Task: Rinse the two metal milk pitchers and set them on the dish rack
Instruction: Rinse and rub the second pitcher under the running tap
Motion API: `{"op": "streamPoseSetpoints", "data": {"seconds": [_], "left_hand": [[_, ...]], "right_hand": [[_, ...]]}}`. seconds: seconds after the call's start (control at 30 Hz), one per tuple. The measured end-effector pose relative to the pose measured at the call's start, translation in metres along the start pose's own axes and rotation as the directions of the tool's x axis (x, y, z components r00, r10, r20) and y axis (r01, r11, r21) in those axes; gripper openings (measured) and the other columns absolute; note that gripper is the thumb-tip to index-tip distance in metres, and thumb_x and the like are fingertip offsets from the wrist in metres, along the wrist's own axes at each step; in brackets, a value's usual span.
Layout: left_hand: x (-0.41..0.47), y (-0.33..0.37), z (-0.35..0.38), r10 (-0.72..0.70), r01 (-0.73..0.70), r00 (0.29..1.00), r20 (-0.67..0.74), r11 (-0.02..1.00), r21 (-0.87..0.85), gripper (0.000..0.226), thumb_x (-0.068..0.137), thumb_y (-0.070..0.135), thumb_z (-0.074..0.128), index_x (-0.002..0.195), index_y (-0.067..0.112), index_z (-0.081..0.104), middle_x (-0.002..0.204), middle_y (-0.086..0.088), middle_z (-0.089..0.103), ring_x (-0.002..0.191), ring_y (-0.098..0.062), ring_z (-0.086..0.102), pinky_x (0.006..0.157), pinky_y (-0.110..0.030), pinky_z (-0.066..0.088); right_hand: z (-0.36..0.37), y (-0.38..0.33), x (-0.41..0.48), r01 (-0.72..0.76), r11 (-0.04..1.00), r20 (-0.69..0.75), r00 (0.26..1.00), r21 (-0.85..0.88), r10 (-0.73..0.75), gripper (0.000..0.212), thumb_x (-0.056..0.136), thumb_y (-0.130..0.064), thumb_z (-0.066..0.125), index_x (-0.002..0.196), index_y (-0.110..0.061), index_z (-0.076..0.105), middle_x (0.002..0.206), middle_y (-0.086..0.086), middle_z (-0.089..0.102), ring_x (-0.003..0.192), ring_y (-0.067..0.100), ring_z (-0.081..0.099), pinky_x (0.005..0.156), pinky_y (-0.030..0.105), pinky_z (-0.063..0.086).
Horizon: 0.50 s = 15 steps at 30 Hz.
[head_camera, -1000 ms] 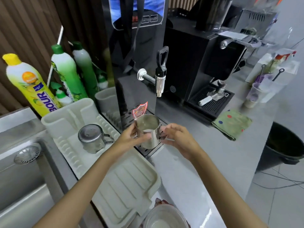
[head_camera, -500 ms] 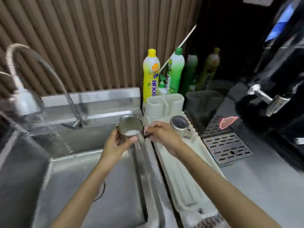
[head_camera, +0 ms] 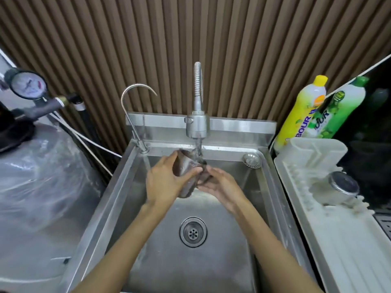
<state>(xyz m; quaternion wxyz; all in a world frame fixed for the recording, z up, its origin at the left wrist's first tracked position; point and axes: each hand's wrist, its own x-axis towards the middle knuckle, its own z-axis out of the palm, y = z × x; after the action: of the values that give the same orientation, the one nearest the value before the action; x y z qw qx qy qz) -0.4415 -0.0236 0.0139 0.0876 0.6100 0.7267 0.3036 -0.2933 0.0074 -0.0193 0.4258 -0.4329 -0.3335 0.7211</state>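
I hold a metal milk pitcher (head_camera: 187, 172) tilted over the steel sink (head_camera: 211, 261), right under the flexible faucet (head_camera: 197, 123), and water runs onto it. My left hand (head_camera: 165, 182) wraps its body from the left. My right hand (head_camera: 220, 185) grips its right side, where the handle is hidden. A second metal pitcher (head_camera: 341, 187) rests mouth down on the white dish rack (head_camera: 342, 250) to the right of the sink.
A thin gooseneck tap (head_camera: 135, 106) stands at the sink's back left. Yellow (head_camera: 302, 115) and green (head_camera: 338, 111) dish soap bottles stand behind the rack. A plastic-wrapped tank (head_camera: 42, 176) with a pressure gauge (head_camera: 27, 85) sits to the left. The drain (head_camera: 193, 231) lies mid-basin.
Both hands carried the pitcher from the drip tray leftwards over the sink and under the faucet. The pitcher is now tilted and water runs on it. My view swung left.
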Motion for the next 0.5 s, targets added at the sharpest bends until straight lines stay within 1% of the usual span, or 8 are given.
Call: {"op": "streamPoseSetpoints", "data": {"seconds": [0.03,0.1,0.2,0.27,0.33,0.37,0.43,0.5], "left_hand": [[-0.003,0.001,0.002,-0.042,0.042,0.999,0.031,0.999,-0.016,0.065,0.066,0.066,0.062,0.11,0.018,0.061,0.105,-0.009,0.07,0.099,-0.03,0.065,0.08,-0.035,0.048],[-0.005,-0.002,0.011,-0.087,0.124,0.984,0.157,0.961,-0.249,0.054,0.067,0.06,0.066,0.103,0.019,0.064,0.099,-0.004,0.073,0.097,-0.024,0.067,0.08,-0.03,0.047],[0.002,-0.006,0.024,-0.009,0.146,0.966,0.259,0.844,-0.515,0.049,0.069,0.039,0.076,0.114,0.023,0.062,0.106,0.006,0.071,0.104,-0.007,0.065,0.086,-0.014,0.047],[0.008,-0.001,0.028,0.037,0.09,0.981,0.19,0.782,-0.616,0.06,0.066,0.028,0.081,0.12,0.026,0.055,0.113,0.01,0.066,0.106,0.001,0.06,0.088,-0.006,0.042],[0.016,0.003,0.026,0.065,0.019,0.993,0.099,0.739,-0.673,0.073,0.063,0.021,0.082,0.127,0.029,0.047,0.117,0.017,0.06,0.108,0.009,0.053,0.091,-0.005,0.038],[0.019,0.004,0.022,0.071,-0.009,0.995,0.066,0.748,-0.664,0.077,0.063,0.017,0.082,0.129,0.03,0.044,0.117,0.019,0.056,0.109,0.011,0.049,0.092,-0.004,0.035],[0.018,0.005,0.014,0.052,-0.037,0.999,0.013,0.842,-0.538,0.083,0.062,0.024,0.082,0.134,0.026,0.043,0.116,0.013,0.048,0.113,-0.001,0.042,0.093,-0.012,0.032],[0.01,0.003,0.011,-0.04,0.034,0.999,-0.011,0.945,-0.325,0.086,0.058,0.05,0.079,0.133,0.023,0.047,0.112,0.005,0.051,0.111,-0.014,0.043,0.093,-0.026,0.036]], "right_hand": [[0.0,-0.006,-0.002,-0.002,0.995,-0.053,0.999,-0.104,-0.003,0.014,0.089,-0.018,0.056,0.095,-0.007,0.061,0.075,0.01,0.065,0.069,0.024,0.063,0.07,0.032,0.057],[-0.002,-0.019,-0.006,0.049,0.945,-0.191,0.975,-0.324,-0.116,0.008,0.082,-0.017,0.062,0.082,-0.009,0.063,0.073,0.014,0.063,0.065,0.025,0.06,0.069,0.035,0.056],[-0.002,-0.031,-0.007,0.203,0.837,-0.281,0.88,-0.509,-0.384,0.016,0.073,-0.018,0.065,0.059,-0.02,0.059,0.073,0.003,0.067,0.075,0.02,0.062,0.081,0.035,0.049],[0.005,-0.031,-0.007,0.307,0.851,-0.25,0.864,-0.426,-0.437,0.017,0.079,-0.013,0.062,0.064,-0.019,0.058,0.094,0.001,0.072,0.091,0.016,0.065,0.088,0.03,0.047],[0.012,-0.027,-0.004,0.35,0.918,-0.199,0.901,-0.19,-0.384,0.019,0.085,-0.004,0.055,0.068,-0.012,0.052,0.103,0.005,0.069,0.096,0.015,0.063,0.093,0.028,0.045],[0.014,-0.025,-0.002,0.321,0.947,-0.164,0.933,-0.028,-0.321,0.021,0.087,-0.001,0.052,0.068,-0.011,0.05,0.096,0.007,0.067,0.093,0.017,0.061,0.094,0.029,0.045],[0.013,-0.019,0.001,0.179,0.97,-0.076,0.983,0.163,-0.168,0.02,0.09,-0.003,0.049,0.071,-0.01,0.05,0.084,0.01,0.062,0.086,0.021,0.06,0.091,0.031,0.047],[0.008,-0.02,-0.001,0.018,1.0,-0.019,1.0,0.017,-0.018,0.009,0.09,-0.011,0.053,0.083,-0.008,0.058,0.083,0.011,0.066,0.081,0.024,0.064,0.085,0.034,0.053]]}}
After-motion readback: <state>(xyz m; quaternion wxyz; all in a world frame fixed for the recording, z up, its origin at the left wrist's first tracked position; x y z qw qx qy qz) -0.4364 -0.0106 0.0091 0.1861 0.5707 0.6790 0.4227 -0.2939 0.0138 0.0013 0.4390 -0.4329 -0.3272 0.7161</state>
